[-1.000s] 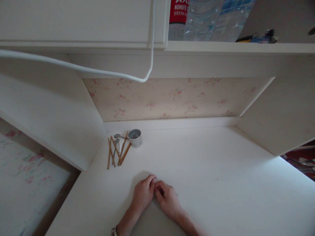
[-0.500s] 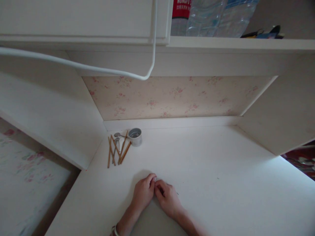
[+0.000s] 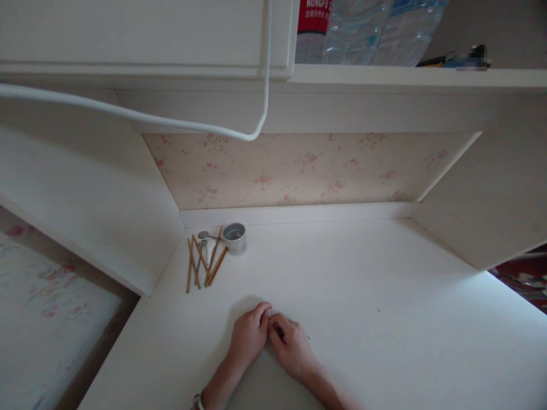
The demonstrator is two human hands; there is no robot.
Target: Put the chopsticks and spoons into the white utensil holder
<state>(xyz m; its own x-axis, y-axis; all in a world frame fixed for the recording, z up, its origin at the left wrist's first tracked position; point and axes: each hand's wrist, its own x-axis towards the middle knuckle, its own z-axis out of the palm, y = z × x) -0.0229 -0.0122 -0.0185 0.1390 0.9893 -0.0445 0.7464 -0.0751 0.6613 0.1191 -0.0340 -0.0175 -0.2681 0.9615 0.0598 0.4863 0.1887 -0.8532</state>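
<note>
My left hand (image 3: pixel 250 333) and my right hand (image 3: pixel 293 343) meet at their fingertips, low over the white tabletop (image 3: pixel 367 262). Both are closed, thumbs and fingers pinched together. A tiny pale bit shows between the fingertips, too small to name. A light band circles my left wrist. Farther back on the left, apart from my hands, stands a silver perforated cup (image 3: pixel 236 240). Beside it lie several wooden chopsticks (image 3: pixel 219 265) and metal spoons (image 3: pixel 204 234), loosely crossed over one another.
A white cable (image 3: pixel 171 118) hangs across the upper left, below the cabinet door (image 3: pixel 141 34). Water bottles (image 3: pixel 359 31) stand on the shelf at the upper right. White side panels (image 3: pixel 482 193) bound the table. A small speck (image 3: pixel 378 310) lies on the right.
</note>
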